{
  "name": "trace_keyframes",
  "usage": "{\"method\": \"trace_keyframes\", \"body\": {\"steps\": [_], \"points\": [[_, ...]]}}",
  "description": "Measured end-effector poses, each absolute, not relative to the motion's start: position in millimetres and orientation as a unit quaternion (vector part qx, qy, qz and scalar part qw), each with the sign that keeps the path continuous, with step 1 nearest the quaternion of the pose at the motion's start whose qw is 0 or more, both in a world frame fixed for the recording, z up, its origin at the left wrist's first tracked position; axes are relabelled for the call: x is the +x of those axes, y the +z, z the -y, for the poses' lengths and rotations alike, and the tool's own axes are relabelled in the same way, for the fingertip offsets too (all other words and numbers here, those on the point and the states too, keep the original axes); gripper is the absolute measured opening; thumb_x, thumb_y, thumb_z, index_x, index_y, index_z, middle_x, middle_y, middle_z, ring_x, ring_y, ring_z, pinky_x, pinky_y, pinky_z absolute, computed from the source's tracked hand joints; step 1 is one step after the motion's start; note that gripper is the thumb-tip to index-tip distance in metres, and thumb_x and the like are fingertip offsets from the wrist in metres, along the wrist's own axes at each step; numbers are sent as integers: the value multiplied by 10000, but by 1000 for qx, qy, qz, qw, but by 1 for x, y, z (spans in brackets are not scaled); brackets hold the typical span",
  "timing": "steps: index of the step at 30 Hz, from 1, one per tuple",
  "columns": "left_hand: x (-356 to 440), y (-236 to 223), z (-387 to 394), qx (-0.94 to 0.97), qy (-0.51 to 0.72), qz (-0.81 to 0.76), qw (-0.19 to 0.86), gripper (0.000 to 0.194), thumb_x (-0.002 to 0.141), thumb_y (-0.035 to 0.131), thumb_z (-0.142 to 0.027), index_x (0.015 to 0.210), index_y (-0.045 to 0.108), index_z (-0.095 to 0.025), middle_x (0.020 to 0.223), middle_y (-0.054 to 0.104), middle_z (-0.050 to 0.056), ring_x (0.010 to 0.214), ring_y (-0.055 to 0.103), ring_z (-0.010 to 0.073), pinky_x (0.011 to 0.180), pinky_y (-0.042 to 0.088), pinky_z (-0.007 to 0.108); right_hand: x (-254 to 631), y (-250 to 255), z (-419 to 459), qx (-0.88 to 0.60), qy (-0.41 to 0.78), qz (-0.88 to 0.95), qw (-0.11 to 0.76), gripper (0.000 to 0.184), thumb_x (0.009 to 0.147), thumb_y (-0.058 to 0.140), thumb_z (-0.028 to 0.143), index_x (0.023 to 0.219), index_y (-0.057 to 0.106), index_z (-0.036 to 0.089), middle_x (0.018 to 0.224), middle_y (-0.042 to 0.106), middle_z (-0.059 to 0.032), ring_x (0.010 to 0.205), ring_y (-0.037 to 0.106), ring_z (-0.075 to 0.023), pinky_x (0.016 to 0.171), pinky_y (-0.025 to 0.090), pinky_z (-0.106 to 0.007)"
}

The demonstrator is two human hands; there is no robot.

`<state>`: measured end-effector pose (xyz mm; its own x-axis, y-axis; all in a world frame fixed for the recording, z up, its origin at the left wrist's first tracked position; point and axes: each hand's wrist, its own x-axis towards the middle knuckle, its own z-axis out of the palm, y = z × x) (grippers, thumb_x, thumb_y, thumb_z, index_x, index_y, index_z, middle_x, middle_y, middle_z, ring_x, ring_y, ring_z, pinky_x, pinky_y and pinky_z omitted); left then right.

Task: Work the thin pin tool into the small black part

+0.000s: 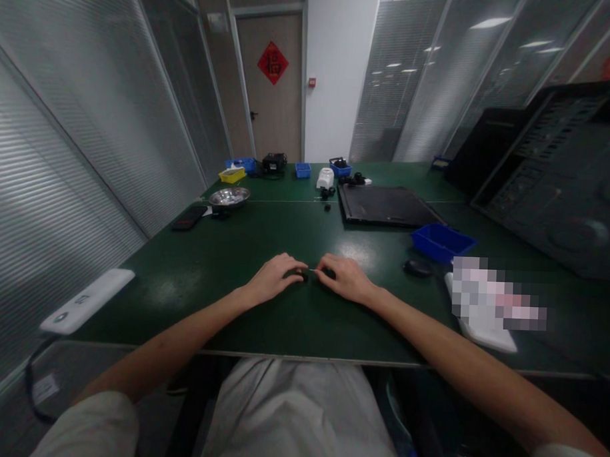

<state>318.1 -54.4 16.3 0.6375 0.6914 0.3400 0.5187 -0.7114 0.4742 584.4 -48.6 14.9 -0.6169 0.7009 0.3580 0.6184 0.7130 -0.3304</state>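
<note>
My left hand (pixel 276 279) rests low over the green table, its thumb and fingers closed around a small black part (pixel 304 277). Opposite it, my right hand (pixel 346 278) is pinched on a thin pale piece (pixel 311 270) that points toward the black part. The two hands are close together, fingertips facing. Whether the pale piece touches the black part cannot be made out. Beyond the hands, small black parts (pixel 327 207) lie on the table.
A dark flat panel (pixel 390 205), a blue bin (pixel 442 241) and a black mouse (pixel 418 268) lie to the right, near a large computer case (pixel 561 177). A metal bowl (pixel 229 197), a phone (pixel 189 218) and a white power strip (pixel 88 301) are on the left.
</note>
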Motion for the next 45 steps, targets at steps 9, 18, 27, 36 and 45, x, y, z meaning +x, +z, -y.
{"method": "trace_keyframes", "body": {"steps": [9,18,27,36,45], "points": [[306,21,45,896,219,-340,181,252,1027,551,-281,1218,695,-199,1224,678,94,1134,624,217,1009,482,354,585,15,47,-374,91,890,245,164,1019,561,352,1007,649,214,943,667,-24,762,589,-149,679,371,-271],[174,33,-4,832,162,-518,113,308,974,573,-248,1242,715,-196,1255,692,99,1150,636,248,1010,468,352,587,16,45,-367,100,892,245,184,1029,547,361,1006,652,212,954,674,-29,761,597,-150,685,393,-276],[-5,49,9,567,132,-813,-31,227,846,706,-124,1050,764,-43,812,725,39,757,571,152,684,344,173,588,14,44,-369,104,891,243,179,1027,554,361,1004,655,215,953,673,-22,771,600,-148,691,395,-275],[-6,47,20,510,165,-842,-64,246,891,670,-135,1110,769,-80,682,678,-20,717,554,142,693,343,174,586,16,46,-371,108,889,245,181,1024,558,367,992,658,219,932,672,-18,767,602,-150,685,392,-277],[10,54,32,545,185,-815,-69,238,872,586,-49,1000,781,-7,596,619,39,691,498,174,750,351,227,587,17,45,-363,112,892,246,184,1024,558,366,996,658,214,935,674,-23,763,602,-149,697,403,-276]]}}
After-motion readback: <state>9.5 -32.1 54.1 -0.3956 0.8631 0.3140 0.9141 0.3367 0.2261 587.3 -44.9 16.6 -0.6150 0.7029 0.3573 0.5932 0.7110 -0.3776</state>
